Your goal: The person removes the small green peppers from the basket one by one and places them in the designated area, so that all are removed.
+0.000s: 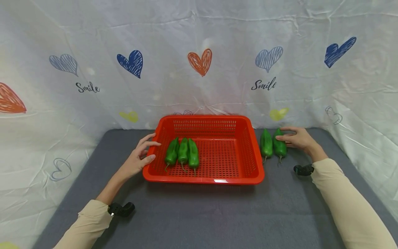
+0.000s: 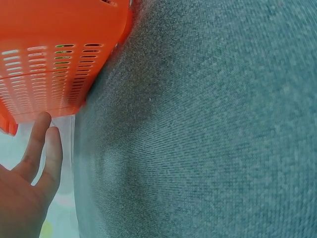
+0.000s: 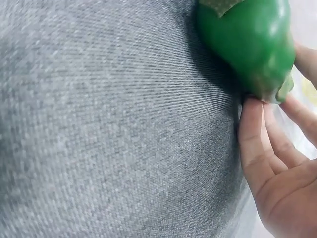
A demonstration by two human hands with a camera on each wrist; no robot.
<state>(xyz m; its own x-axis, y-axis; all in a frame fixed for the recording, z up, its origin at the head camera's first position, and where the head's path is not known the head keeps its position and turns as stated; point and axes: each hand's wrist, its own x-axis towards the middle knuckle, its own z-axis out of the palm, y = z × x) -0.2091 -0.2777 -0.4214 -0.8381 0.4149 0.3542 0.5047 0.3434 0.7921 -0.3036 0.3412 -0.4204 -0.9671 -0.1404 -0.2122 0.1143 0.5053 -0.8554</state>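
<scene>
1. At the right of the frame, the right hand [image 1: 296, 138] has its grip lightly clamped on the outer pepper [image 1: 280, 148], thumb across the top and fingers about its far end and outer side. That pepper lies on the bench [image 1: 202, 214], its stem [image 1: 280, 160] pointing to the bottom of the frame.
2. From where I stand, I'd shift that hold toward the pepper's middle before any lift; taken by the far end, the wide stem end would probably droop.
3. The skin looks smooth and glossy, so a gentle pinch with more than the fingertips seems right: too loose might slip, too hard might bruise.
4. Just to its left lies the inner pepper [image 1: 266, 143], between it and the basket [image 1: 202, 180]. Rising straight up would be the surest way not to roll this neighbour.
5. Left of centre, the left hand [image 1: 136, 159] has its grip apart, fingers spread at the basket's left rim. Light contact should be enough to steady it.
6. The red, slotted basket sits mid-frame. In its left half, three peppers [image 1: 183, 152] lie side by side, stems toward the bottom of the frame, with the mesh floor showing to their right.
</scene>
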